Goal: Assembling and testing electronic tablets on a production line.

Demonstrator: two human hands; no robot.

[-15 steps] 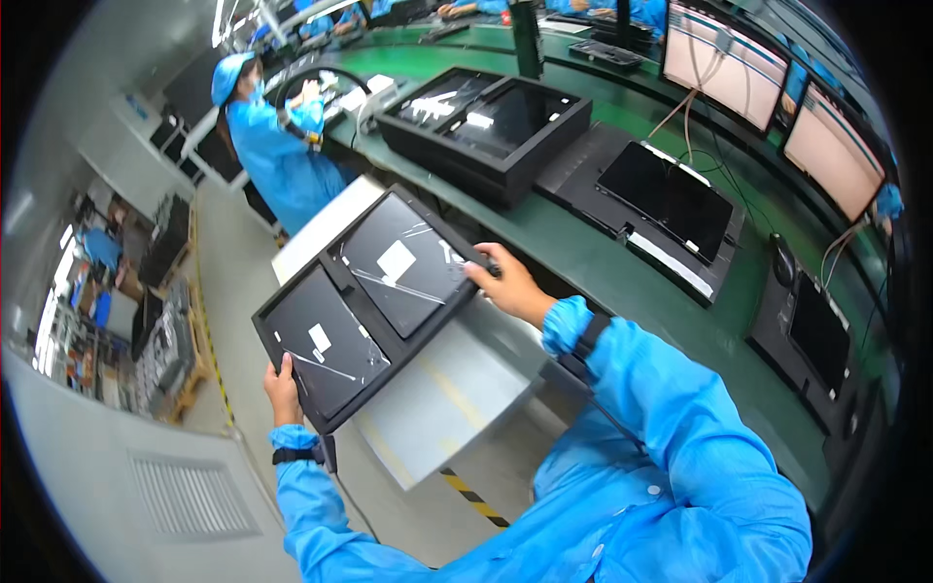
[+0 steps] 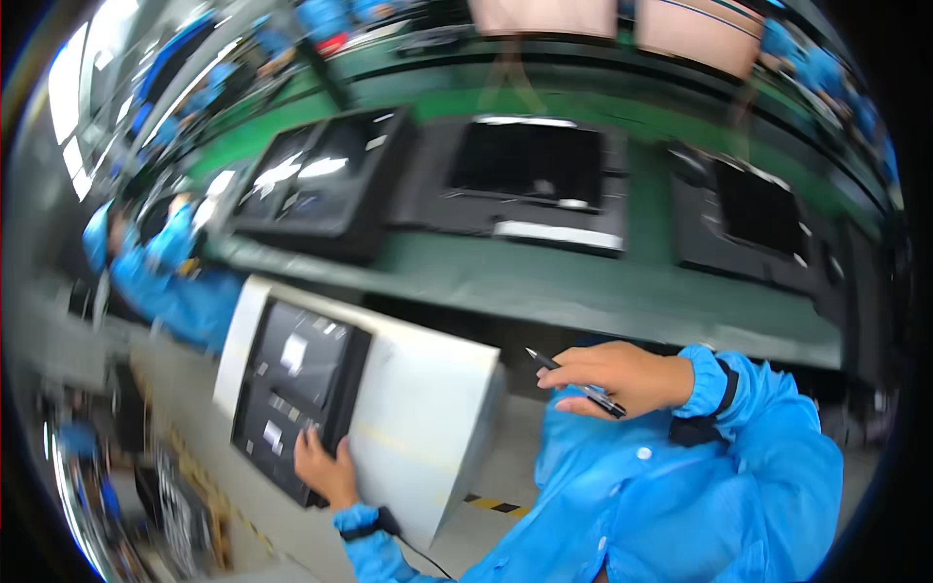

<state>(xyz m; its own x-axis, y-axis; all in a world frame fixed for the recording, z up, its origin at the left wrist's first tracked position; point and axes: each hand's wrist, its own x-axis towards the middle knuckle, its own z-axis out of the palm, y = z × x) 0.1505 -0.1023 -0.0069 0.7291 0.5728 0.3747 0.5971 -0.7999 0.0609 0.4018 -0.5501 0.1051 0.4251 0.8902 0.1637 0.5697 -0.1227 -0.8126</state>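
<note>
My left hand [image 2: 328, 473] is at the near right edge of a black two-compartment tray [image 2: 340, 394], its fingers over the rim and its thumb on the outer side. Each compartment holds a dark flat panel with a white label; the upper panel [image 2: 299, 374] shows more plainly than the lower, partly behind my fingers. That tray lies on the left part of a white box-like stand [image 2: 418, 389]. To the right, above my lap, my right hand [image 2: 627, 379] grips a black pen [image 2: 606, 400], its tip pointing up and left.
Along the green bench [image 2: 466, 282] sit a deep black tray with glossy panels [image 2: 379, 209], a black fixture with a screen [image 2: 530, 160], and another such fixture [image 2: 758, 209]. Monitors [image 2: 700, 34] stand behind. A co-worker in blue [image 2: 170, 272] is at the far left.
The two-compartment tray has come down onto the white stand. My right hand has let go of it and moved right, with the pen now plain to see. The view has swung right.
</note>
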